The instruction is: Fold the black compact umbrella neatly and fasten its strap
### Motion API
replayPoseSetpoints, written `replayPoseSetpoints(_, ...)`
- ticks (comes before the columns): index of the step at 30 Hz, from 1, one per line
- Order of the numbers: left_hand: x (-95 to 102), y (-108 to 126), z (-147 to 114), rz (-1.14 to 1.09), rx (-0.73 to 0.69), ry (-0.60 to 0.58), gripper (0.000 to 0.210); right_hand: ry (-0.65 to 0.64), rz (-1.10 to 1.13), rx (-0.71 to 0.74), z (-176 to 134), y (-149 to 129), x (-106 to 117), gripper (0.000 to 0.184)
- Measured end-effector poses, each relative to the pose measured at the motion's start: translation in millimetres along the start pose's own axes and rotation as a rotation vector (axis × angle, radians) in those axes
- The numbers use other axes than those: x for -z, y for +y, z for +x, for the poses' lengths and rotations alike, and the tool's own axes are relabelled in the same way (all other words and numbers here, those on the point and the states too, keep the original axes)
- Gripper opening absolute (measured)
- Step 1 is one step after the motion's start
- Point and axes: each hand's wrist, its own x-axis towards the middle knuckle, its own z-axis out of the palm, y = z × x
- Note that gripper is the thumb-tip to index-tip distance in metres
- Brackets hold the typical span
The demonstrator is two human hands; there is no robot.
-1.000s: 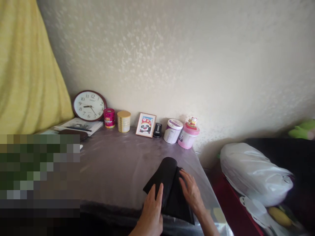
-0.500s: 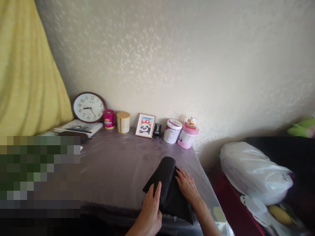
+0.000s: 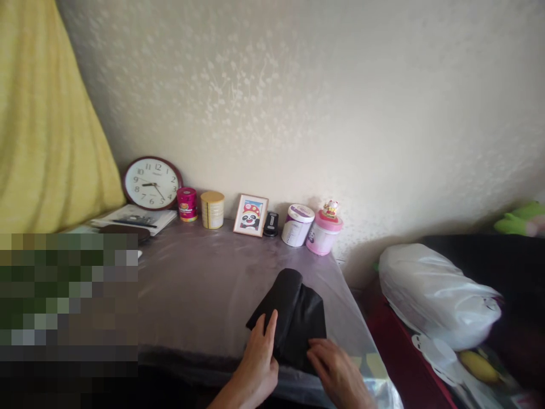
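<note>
Soft, uneven light leaves the wall palest toward its middle. Pale glare marks the counter and white plastic bag; the black material shows little detail. Coarse pixel blocks obscure the lower left.

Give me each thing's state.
Black fabric: folded over, not flat.
Left hand: fingers extended, touching the fabric.
Right hand: fingers bent at the fabric's near right edge.
Clock: standing, reading between 8 and 9.
Magenta can: upright.
Yellow can: closed, upright.
Picture frame: propped upright.
White can: closed, upright.
Pink jar: closed, figurine on its lid.
Plastic bag: bulging.
</note>
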Motion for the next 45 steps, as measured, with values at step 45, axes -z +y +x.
replayPoseSetpoints(45,-1.1,5.7,-6.6,0.06,-0.005,-0.082,0.09,0.377,0.582,-0.508,102.5,0.9,11.5,0.044)
